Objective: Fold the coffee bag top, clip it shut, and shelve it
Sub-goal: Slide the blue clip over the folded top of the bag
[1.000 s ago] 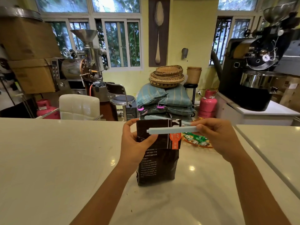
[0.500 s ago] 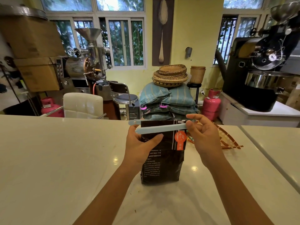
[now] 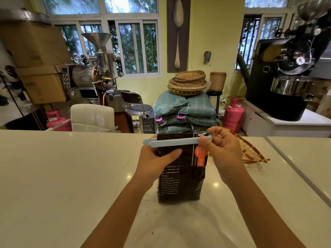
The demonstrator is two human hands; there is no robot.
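A dark brown coffee bag (image 3: 180, 178) with an orange label stands upright on the white counter (image 3: 62, 176). Its top is folded flat. A long pale blue clip (image 3: 175, 141) lies across the folded top, one arm in front of the bag and one behind. My left hand (image 3: 155, 161) grips the bag's upper left side, thumb across the front. My right hand (image 3: 223, 149) pinches the clip's right end between thumb and fingers. The clip's left end sticks out past the bag, its two arms slightly apart.
A flat woven tray (image 3: 249, 151) lies on the counter just behind my right hand. Beyond the counter stand a white chair (image 3: 92, 117), stacked sacks (image 3: 186, 111), pink gas cylinders (image 3: 233, 115) and coffee roasters (image 3: 286, 77). A second counter (image 3: 304, 158) adjoins on the right.
My right hand slid the clip leftward over the folded bag top until both arms straddle it. The two arms have come closer together. My left hand kept holding the bag.
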